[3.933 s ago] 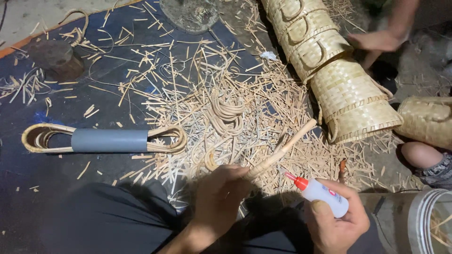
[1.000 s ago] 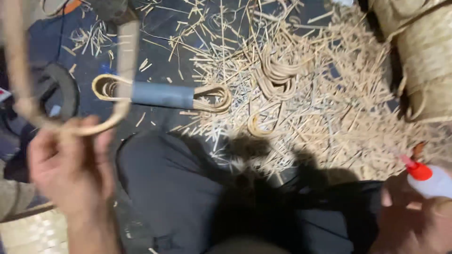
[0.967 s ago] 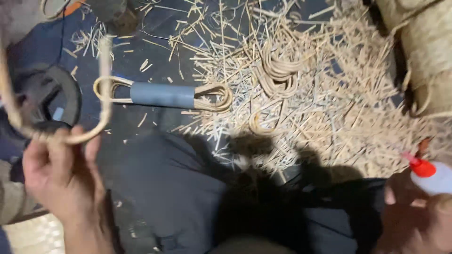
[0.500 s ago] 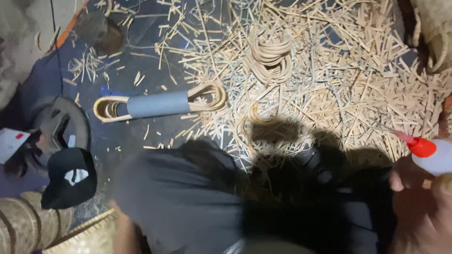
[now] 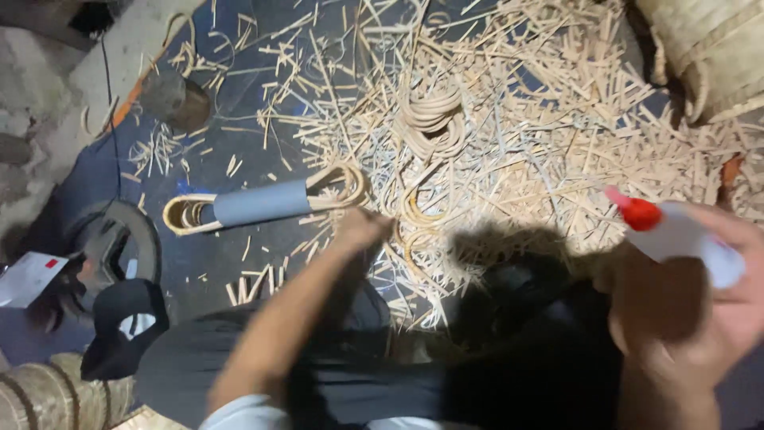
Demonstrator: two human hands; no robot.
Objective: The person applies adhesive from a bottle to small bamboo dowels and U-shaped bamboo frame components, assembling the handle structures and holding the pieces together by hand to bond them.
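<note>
My left hand [image 5: 360, 228] reaches forward over my dark-clothed lap, fingers curled at the near end of a bundle of cane loops [image 5: 334, 187] sleeved in a grey tube [image 5: 261, 202]. Whether it grips a loop is unclear. My right hand [image 5: 716, 295] at the right edge holds a white glue bottle [image 5: 684, 239] with a red nozzle [image 5: 634, 211] pointing left. Curved cane pieces [image 5: 434, 119] lie coiled in a heap of pale cane offcuts [image 5: 517, 143] on the dark blue mat.
A woven basket [image 5: 708, 48] sits at the top right. On the left lie a dark round object [image 5: 119, 239], a black cap [image 5: 119, 326] and a white card [image 5: 28, 277]. Woven ware [image 5: 48, 394] shows at the bottom left, a dark stump [image 5: 175, 99] further back.
The long cane loop held up in my left hand earlier is gone. My left arm now stretches forward to the sleeved bundle. The bottle stays in my right hand.
</note>
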